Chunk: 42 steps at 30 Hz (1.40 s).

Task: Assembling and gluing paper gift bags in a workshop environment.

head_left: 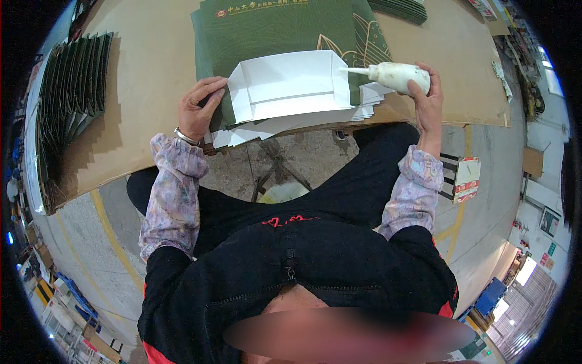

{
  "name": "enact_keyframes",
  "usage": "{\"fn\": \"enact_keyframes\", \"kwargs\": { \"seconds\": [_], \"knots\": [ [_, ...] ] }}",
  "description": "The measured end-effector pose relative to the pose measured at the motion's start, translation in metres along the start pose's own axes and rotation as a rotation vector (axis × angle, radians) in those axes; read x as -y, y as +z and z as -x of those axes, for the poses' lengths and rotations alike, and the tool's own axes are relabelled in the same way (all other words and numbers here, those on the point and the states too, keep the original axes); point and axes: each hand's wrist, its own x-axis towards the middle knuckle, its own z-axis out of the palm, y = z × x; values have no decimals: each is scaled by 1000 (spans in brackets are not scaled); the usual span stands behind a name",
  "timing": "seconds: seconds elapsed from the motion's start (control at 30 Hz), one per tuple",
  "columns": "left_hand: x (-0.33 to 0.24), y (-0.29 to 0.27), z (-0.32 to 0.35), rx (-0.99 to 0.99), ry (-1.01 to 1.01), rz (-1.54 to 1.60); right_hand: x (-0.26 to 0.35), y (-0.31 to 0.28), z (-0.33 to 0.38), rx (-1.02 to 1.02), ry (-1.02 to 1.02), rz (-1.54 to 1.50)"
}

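Right hand (429, 102) grips a bottle (395, 77), nozzle (357, 70) at one paper (290, 82) edge; left hand (196, 116) by the opposite edge, can't tell if pinching; tabletop (142, 91) room leftward.

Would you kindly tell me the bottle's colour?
The bottle is white, shown in the head view.

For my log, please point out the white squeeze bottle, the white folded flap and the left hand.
White squeeze bottle (397, 76), head view: middle of its body.
White folded flap (291, 76), head view: its wide panel.
Left hand (194, 114), head view: back of hand.
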Motion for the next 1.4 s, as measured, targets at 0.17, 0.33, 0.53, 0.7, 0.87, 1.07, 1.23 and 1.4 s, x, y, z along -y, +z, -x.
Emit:
{"fn": "enact_keyframes", "kwargs": {
  "seconds": [0.17,0.33,0.53,0.7,0.87,1.07,1.23,1.4],
  "knots": [
    [-1,1,0,-3,-16,10,3,-3,-1,-59,-6,10],
    [0,0,0,6,5,-12,5,5,-7,-13,-19,30],
    [0,0,0,-1,1,5,6,-1,0,-38,20,63],
    [4,-1,1,14,-27,3,10,-1,8,-94,27,-121],
    [1,1,2,-22,38,-8,20,-2,16,-166,-16,-652],
    [-5,3,2,-32,30,-32,15,-4,24,-152,52,-256],
    [-2,3,2,-42,29,-4,19,1,25,-191,72,-183],
    [2,4,2,-48,28,-5,20,11,22,-187,80,-48]
  ]
}}
